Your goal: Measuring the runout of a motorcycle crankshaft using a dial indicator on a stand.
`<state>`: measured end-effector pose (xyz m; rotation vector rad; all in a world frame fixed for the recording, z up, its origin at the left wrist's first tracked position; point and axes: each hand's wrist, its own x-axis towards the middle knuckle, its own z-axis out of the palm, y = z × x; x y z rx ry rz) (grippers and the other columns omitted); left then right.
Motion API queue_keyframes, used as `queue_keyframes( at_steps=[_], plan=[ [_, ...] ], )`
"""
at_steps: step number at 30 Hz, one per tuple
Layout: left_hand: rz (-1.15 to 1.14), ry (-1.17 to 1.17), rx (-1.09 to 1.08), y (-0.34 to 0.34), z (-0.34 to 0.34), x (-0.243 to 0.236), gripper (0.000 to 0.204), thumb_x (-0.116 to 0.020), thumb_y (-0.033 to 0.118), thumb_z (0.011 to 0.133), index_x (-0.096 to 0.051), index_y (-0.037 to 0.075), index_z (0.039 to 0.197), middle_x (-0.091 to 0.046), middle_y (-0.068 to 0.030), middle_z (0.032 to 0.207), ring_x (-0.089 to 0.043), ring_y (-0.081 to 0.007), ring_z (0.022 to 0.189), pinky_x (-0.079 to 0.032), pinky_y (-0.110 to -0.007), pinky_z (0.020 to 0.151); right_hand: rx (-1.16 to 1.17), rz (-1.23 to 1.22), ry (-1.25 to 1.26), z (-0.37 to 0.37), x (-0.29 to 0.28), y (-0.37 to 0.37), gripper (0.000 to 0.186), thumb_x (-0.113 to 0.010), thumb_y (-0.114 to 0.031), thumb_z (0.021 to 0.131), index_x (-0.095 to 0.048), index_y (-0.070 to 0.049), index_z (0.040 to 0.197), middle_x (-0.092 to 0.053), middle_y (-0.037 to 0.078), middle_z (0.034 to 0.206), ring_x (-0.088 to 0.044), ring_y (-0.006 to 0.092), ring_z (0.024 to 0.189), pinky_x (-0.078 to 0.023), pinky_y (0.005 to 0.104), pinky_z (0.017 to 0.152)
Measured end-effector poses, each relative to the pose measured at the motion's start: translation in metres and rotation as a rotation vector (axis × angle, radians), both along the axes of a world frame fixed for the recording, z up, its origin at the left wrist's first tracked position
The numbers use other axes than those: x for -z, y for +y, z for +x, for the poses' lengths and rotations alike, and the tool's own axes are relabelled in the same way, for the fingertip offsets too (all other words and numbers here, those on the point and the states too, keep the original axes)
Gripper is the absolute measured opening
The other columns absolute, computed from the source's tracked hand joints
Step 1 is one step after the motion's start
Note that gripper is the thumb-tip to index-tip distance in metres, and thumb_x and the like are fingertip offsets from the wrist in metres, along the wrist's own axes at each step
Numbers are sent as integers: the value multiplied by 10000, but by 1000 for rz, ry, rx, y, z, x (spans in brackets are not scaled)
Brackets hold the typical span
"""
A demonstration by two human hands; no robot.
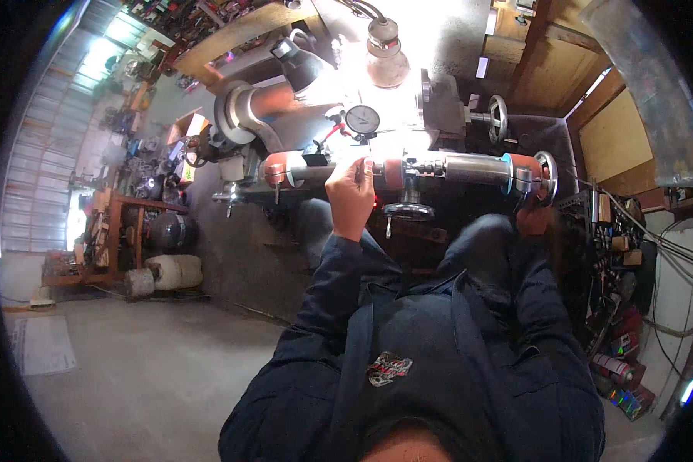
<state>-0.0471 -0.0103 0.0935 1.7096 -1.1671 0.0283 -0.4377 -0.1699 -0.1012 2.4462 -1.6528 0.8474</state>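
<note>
My left hand (349, 189) is closed at the bar assembly (473, 165) just below a round dial gauge (363, 120) with a red part beside it; what its fingertips hold is unclear. The horizontal assembly has orange end housings (280, 172) and a small lower handwheel (408, 210). At its right end, my right hand (533, 218) is at or just under a chrome handwheel (548, 177), blurred and partly shadowed, so its fingers are unclear. Behind stand a grey machine spindle with an orange body (277, 104) and a bright lamp-lit column (386, 58).
Another handwheel (497, 119) sits behind at the right. A wooden rack (112, 231) with clutter and cylinders (173, 272) stand at left on concrete (146, 354). Cables, spray cans (612, 369) and plywood panels (612, 135) are at right. My knees are under the machine.
</note>
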Motion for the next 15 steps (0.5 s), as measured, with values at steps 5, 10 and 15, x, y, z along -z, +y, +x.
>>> queue_keyframes(
  at_steps=[5, 10, 15],
  plan=[
    [66, -52, 46, 1, 10, -4, 124, -659, 91, 878, -695, -6, 946, -674, -184, 803, -675, -303, 709, -515, -368, 660, 238, 383, -281, 2, 7, -5, 479, -491, -369, 999, -515, 33, 1259, -577, 236, 1279, -567, 388, 1179, -466, 445, 952],
    [177, -64, 113, 2, 15, -16, 133, -648, 120, 869, -690, 10, 931, -686, -185, 853, -671, -348, 786, -524, -394, 719, 42, 63, -156, 4, -7, -3, 320, -474, -291, 988, -620, -15, 1061, -660, 224, 987, -626, 421, 883, -501, 480, 718],
    [204, -413, 211, -2, 27, -30, 115, -642, 118, 870, -694, 17, 893, -679, -182, 850, -659, -367, 805, -519, -411, 724, -91, 99, -542, 27, -74, 22, 368, -448, -279, 998, -584, 10, 1181, -670, 206, 1059, -654, 347, 959, -505, 403, 809]
  ],
)
